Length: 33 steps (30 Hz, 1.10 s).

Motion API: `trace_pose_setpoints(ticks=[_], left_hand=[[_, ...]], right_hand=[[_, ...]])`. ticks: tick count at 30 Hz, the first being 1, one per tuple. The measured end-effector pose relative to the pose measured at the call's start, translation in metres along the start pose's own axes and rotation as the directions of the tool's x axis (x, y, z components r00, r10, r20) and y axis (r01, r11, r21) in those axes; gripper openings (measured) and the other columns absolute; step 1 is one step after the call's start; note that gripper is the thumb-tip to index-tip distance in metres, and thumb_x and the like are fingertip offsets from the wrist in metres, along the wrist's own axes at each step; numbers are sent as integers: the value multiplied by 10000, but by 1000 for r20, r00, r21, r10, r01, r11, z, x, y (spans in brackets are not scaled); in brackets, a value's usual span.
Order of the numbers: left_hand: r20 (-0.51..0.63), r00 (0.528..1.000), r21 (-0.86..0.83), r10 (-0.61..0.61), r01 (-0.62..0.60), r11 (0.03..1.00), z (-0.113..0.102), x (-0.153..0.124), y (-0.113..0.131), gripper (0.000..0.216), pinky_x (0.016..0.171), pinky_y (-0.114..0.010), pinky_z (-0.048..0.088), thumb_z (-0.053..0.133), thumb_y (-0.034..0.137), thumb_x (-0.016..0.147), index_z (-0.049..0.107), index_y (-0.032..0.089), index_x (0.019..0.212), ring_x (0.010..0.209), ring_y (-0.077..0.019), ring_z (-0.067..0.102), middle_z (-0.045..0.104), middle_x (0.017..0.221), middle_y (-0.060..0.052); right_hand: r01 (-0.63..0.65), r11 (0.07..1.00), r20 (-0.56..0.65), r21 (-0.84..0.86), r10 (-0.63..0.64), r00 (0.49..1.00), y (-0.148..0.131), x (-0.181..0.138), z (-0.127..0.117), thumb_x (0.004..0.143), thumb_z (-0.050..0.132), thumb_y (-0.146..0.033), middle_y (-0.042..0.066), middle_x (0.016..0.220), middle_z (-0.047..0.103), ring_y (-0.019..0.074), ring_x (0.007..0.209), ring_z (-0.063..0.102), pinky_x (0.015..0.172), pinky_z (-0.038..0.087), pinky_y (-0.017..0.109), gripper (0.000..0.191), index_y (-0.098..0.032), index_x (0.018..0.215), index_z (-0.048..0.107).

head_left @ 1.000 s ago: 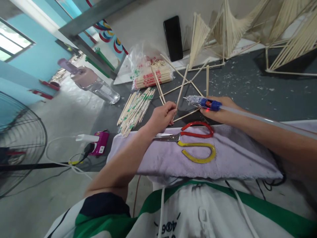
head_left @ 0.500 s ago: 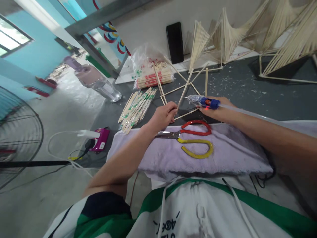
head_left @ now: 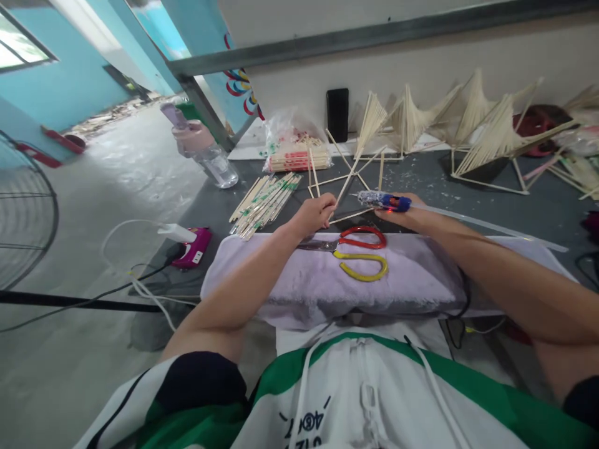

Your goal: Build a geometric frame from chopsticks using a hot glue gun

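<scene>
My left hand [head_left: 314, 212] is closed, thumb and fingers pinching the near end of a slanting wooden chopstick [head_left: 345, 186]. That chopstick belongs to, or lies against, an open frame of chopsticks [head_left: 332, 181] with several upright and crossing pieces. My right hand [head_left: 406, 216] is wrapped round a blue hot glue gun [head_left: 384, 201], its nozzle pointing left towards the held chopstick. A red light glows on the gun, and a long clear glue stick [head_left: 491, 223] trails from its back. Scissors [head_left: 332, 246] with red and yellow handles lie just in front of both hands on a lilac towel [head_left: 290, 293].
Wrapped chopsticks [head_left: 266, 202] and a bagged bundle [head_left: 299, 157] lie left of the frame. Behind stand a black phone [head_left: 337, 115] and finished stick models [head_left: 491, 140]. A water bottle [head_left: 210, 159] and purple power socket [head_left: 191, 252] sit near the left edge; cables hang there.
The head view has shifted and levelled, bringing more of the table's right side into sight. Both hands keep their holds, and the glue gun stays close to the chopstick.
</scene>
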<state>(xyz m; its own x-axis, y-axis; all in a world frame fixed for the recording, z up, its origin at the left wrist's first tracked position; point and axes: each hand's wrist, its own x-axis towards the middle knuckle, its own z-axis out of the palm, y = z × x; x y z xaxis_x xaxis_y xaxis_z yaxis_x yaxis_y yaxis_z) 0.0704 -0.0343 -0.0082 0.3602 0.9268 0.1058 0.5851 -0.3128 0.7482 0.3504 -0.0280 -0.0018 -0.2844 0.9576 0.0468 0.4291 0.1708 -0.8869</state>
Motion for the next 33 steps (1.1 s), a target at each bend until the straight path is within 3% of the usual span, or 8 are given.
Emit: trace_pose_setpoints(ticks=[2, 5, 8, 11, 15, 19, 26, 33], left_hand=[[-7, 1000, -28, 10, -10, 1000, 1, 1, -2, 114, 507, -195, 488, 500, 309, 902, 520, 205, 860, 520, -98, 611, 574, 649, 44], [-9, 1000, -80, 28, -29, 996, 1, 1, -4, 114, 484, -192, 483, 505, 309, 895, 519, 202, 858, 503, -95, 607, 571, 650, 44], [-5, 999, -101, 36, -36, 994, 1, 2, -4, 122, 477, -181, 483, 513, 313, 894, 524, 196, 862, 507, -93, 612, 558, 638, 46], [2, 1000, -112, 30, -30, 993, 0, 2, -4, 120, 482, -172, 493, 521, 306, 892, 533, 188, 871, 521, -86, 621, 572, 668, 36], [0, 1000, -120, 1, -1, 993, 0, 3, -3, 108, 487, -177, 507, 532, 288, 879, 554, 182, 879, 517, -87, 623, 588, 682, 28], [8, 999, -103, -33, 34, 994, -3, 4, -1, 116, 476, -175, 486, 540, 289, 871, 579, 180, 884, 493, -80, 601, 611, 689, 23], [-18, 997, -91, -74, 72, 993, -8, 2, 6, 108, 443, -186, 415, 551, 256, 835, 606, 176, 882, 431, -58, 499, 661, 714, 18], [1, 996, -92, -90, 90, 992, -7, 1, 8, 94, 462, -167, 417, 538, 246, 851, 590, 181, 896, 486, -64, 570, 662, 740, 10]], right_hand=[[15, 996, 41, 86, -19, 999, -2, -8, -9, 697, 810, -304, 28, 929, 778, 229, 935, 720, 861, 553, 319, 217, -225, 895, 764], [5, 928, 17, 372, -12, 1000, 1, -15, -20, 737, 765, -301, 46, 975, 778, 207, 921, 735, 781, 569, 277, 156, -214, 862, 731], [-16, 775, -122, 632, 119, 985, 5, -9, -26, 741, 693, -229, 38, 874, 766, 169, 793, 736, 651, 566, 242, 77, -202, 795, 645], [-94, 658, -133, 747, 287, 949, 9, 6, -23, 780, 604, -171, 41, 820, 756, 142, 733, 723, 606, 571, 227, 28, -190, 800, 603], [-213, 582, -39, 785, 389, 920, 9, 23, -6, 811, 545, -133, 69, 769, 748, 141, 654, 706, 554, 578, 229, 70, -163, 773, 595], [-289, 575, 23, 765, 424, 906, 11, 27, 9, 820, 552, -135, 72, 750, 743, 150, 656, 719, 566, 594, 228, 77, -161, 766, 601], [-297, 595, 57, 747, 388, 920, 16, 29, 12, 814, 561, -129, 101, 790, 756, 186, 736, 750, 642, 640, 286, 72, -155, 766, 607], [-303, 588, 28, 750, 430, 903, 14, 30, 15, 799, 558, -107, 107, 758, 740, 201, 753, 753, 653, 639, 285, 82, -156, 744, 595]])
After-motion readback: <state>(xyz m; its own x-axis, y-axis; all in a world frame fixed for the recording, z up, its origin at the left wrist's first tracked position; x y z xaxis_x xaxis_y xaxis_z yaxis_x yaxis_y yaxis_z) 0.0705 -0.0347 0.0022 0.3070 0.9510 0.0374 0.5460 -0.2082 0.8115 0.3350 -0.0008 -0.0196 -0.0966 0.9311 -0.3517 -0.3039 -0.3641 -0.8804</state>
